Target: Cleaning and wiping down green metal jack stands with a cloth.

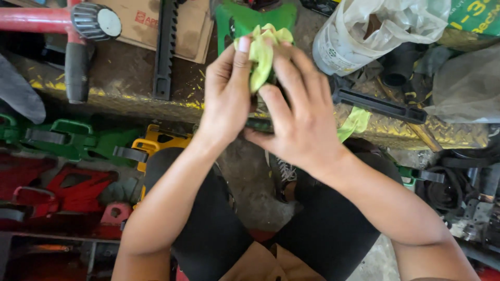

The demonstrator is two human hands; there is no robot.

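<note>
Hands meet at the middle of the view, both wrapped around a yellow-green cloth (pixel 263 54). The left hand (pixel 226 96) closes on the cloth from the left, its fingers pressed along the bunched fabric; the right hand (pixel 299 122) grips it from the right and below, index finger laid across it. A small dark object (pixel 259 124) sits just under the cloth between the palms, mostly hidden, and what it is cannot be told. A tail of the cloth hangs down to the right of the cloth's bunched top, behind the right hand. A green plastic part (pixel 237 18) lies directly behind the cloth. Left of the cloth lie a black toothed bar (pixel 165 49) and a red handle with a black knob (pixel 94 21). Right of the cloth stands a white bag-covered container (pixel 375 31). Below the cloth, green and red parts (pixel 73 138) lie on the floor.
</note>
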